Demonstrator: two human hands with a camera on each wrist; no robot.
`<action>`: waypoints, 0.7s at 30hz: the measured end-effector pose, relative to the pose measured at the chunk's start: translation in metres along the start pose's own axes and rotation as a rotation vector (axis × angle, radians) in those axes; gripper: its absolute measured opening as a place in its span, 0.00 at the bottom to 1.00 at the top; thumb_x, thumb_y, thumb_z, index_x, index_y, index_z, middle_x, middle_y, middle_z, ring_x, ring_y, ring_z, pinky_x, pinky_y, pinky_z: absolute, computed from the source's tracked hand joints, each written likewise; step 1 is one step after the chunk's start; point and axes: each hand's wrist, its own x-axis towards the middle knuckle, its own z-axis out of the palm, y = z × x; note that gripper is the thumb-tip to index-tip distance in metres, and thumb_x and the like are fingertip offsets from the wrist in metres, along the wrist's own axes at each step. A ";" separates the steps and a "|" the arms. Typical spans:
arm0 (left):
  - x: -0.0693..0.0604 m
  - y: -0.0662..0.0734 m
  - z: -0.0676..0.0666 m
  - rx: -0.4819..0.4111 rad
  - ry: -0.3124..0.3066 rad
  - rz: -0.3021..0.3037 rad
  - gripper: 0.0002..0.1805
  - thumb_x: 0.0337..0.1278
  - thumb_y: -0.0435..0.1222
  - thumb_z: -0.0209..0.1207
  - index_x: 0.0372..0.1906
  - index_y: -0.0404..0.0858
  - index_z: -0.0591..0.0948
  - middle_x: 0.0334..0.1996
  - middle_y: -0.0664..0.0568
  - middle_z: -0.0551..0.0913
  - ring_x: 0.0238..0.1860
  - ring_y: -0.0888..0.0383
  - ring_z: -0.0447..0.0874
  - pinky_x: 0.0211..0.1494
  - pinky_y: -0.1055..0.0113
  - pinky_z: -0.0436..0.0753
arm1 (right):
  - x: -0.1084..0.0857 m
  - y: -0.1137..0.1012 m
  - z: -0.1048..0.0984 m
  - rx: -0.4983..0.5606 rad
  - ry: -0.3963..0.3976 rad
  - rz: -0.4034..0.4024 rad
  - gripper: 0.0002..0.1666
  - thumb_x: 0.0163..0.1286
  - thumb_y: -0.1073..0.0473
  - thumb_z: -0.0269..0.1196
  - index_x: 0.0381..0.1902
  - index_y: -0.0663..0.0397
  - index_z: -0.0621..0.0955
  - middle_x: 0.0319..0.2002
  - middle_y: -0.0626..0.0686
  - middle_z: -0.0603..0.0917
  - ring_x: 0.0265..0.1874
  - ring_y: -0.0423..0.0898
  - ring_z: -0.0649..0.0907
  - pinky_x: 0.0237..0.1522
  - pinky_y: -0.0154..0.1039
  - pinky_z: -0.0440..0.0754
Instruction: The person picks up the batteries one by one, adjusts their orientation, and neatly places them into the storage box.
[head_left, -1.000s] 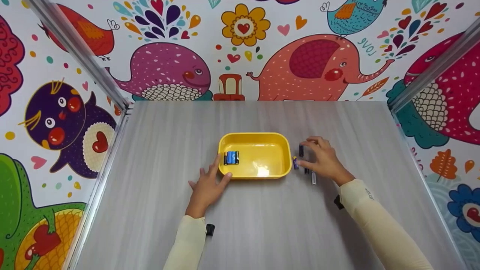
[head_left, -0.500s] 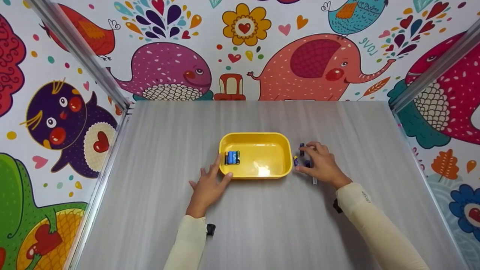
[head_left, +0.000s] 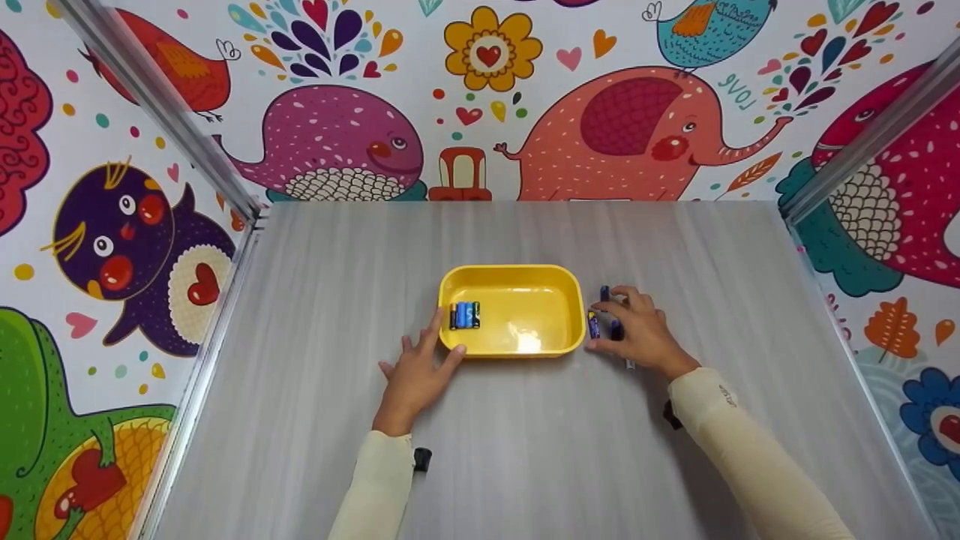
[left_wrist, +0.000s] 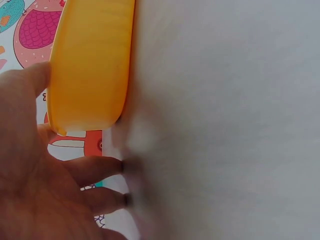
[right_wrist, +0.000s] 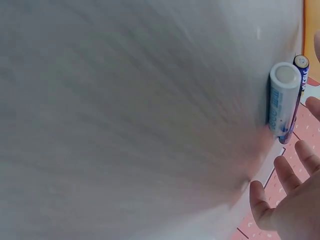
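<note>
A yellow tray stands on the table, with several blue and black batteries side by side at its left end. My left hand rests against the tray's near left corner, thumb and index finger touching it, the other fingers spread. Right of the tray, my right hand reaches over loose batteries. Its thumb and index fingertip lie at either end of a purple and yellow battery; no firm grip shows. A dark battery lies just beyond the fingers. Another dark battery shows under the palm.
A whitish battery, mostly covered by the right hand in the head view, stands out in the right wrist view. Printed cartoon walls and metal posts bound the grey table.
My right hand has come slightly nearer and to the left, its thumb and index finger closing in around the purple and yellow battery. The left hand and tray stay in place.
</note>
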 end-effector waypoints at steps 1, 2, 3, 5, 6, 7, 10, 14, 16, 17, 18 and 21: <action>0.000 0.000 0.000 0.001 0.002 0.003 0.45 0.62 0.74 0.46 0.80 0.76 0.42 0.78 0.42 0.63 0.80 0.30 0.47 0.68 0.17 0.37 | 0.000 0.000 0.001 0.000 0.002 -0.002 0.41 0.54 0.28 0.74 0.63 0.34 0.80 0.72 0.54 0.63 0.67 0.61 0.65 0.61 0.69 0.63; 0.000 0.000 0.000 0.002 0.004 0.007 0.45 0.63 0.74 0.47 0.80 0.76 0.42 0.78 0.42 0.63 0.80 0.29 0.47 0.68 0.16 0.37 | 0.000 0.000 0.001 -0.001 0.002 -0.002 0.40 0.54 0.28 0.74 0.63 0.33 0.81 0.72 0.55 0.63 0.67 0.61 0.65 0.61 0.69 0.63; 0.000 0.000 0.000 0.004 0.005 0.007 0.45 0.63 0.74 0.47 0.80 0.75 0.42 0.78 0.42 0.64 0.80 0.29 0.48 0.68 0.16 0.37 | 0.000 0.001 0.001 -0.001 0.002 -0.002 0.39 0.55 0.28 0.73 0.62 0.32 0.81 0.73 0.55 0.63 0.67 0.61 0.65 0.61 0.69 0.62; 0.000 0.001 0.000 0.009 0.005 0.007 0.45 0.63 0.73 0.47 0.80 0.74 0.42 0.78 0.42 0.64 0.80 0.29 0.48 0.68 0.16 0.38 | -0.001 0.001 0.002 -0.003 0.001 -0.001 0.38 0.55 0.28 0.73 0.62 0.30 0.81 0.73 0.55 0.63 0.68 0.61 0.64 0.61 0.70 0.62; 0.000 0.001 0.000 0.011 0.003 0.005 0.45 0.63 0.73 0.47 0.80 0.74 0.42 0.78 0.41 0.64 0.80 0.30 0.48 0.68 0.16 0.37 | -0.001 0.001 0.002 -0.003 0.000 0.000 0.37 0.55 0.28 0.73 0.62 0.30 0.81 0.73 0.55 0.63 0.68 0.62 0.64 0.61 0.69 0.62; 0.000 0.001 0.000 0.014 0.002 0.004 0.45 0.64 0.72 0.48 0.80 0.74 0.42 0.78 0.41 0.64 0.80 0.30 0.48 0.68 0.16 0.37 | -0.001 0.001 0.003 -0.004 -0.002 0.001 0.37 0.55 0.28 0.73 0.61 0.29 0.82 0.73 0.55 0.63 0.68 0.62 0.64 0.61 0.69 0.62; 0.000 0.001 0.000 0.017 -0.003 -0.004 0.45 0.64 0.73 0.47 0.81 0.73 0.42 0.78 0.41 0.64 0.80 0.30 0.47 0.68 0.17 0.36 | 0.000 0.000 0.002 -0.008 -0.002 -0.003 0.35 0.56 0.30 0.73 0.61 0.29 0.82 0.72 0.55 0.63 0.68 0.62 0.64 0.60 0.69 0.62; 0.000 0.001 0.001 0.021 -0.003 -0.004 0.45 0.64 0.73 0.47 0.80 0.74 0.42 0.78 0.42 0.64 0.80 0.30 0.47 0.68 0.17 0.36 | 0.000 0.000 0.002 -0.012 -0.003 -0.013 0.33 0.57 0.32 0.74 0.60 0.31 0.83 0.73 0.56 0.64 0.68 0.63 0.64 0.60 0.68 0.63; 0.000 0.001 0.001 0.023 -0.002 -0.002 0.45 0.64 0.73 0.47 0.80 0.74 0.42 0.78 0.42 0.64 0.80 0.31 0.47 0.68 0.16 0.36 | 0.000 0.000 0.002 -0.012 -0.003 -0.015 0.32 0.58 0.34 0.74 0.59 0.32 0.83 0.73 0.56 0.64 0.69 0.63 0.64 0.60 0.68 0.63; 0.000 0.001 0.001 0.023 -0.002 -0.002 0.45 0.64 0.73 0.47 0.80 0.74 0.42 0.78 0.42 0.64 0.80 0.31 0.48 0.68 0.16 0.37 | 0.000 0.000 0.002 -0.013 -0.003 -0.014 0.31 0.58 0.34 0.74 0.58 0.33 0.83 0.73 0.57 0.64 0.69 0.63 0.64 0.61 0.68 0.63; 0.000 0.001 0.001 0.024 -0.001 -0.002 0.46 0.64 0.73 0.47 0.81 0.73 0.42 0.78 0.42 0.64 0.80 0.31 0.48 0.68 0.17 0.37 | 0.001 0.000 0.002 -0.014 -0.003 -0.015 0.31 0.59 0.34 0.74 0.58 0.33 0.83 0.73 0.57 0.64 0.70 0.63 0.64 0.61 0.68 0.63; 0.000 0.001 0.000 0.022 0.000 -0.003 0.46 0.63 0.73 0.47 0.81 0.74 0.42 0.78 0.42 0.64 0.80 0.31 0.48 0.68 0.17 0.37 | 0.001 0.000 0.002 -0.015 0.000 -0.016 0.29 0.59 0.35 0.74 0.56 0.35 0.83 0.73 0.57 0.64 0.70 0.63 0.64 0.60 0.68 0.63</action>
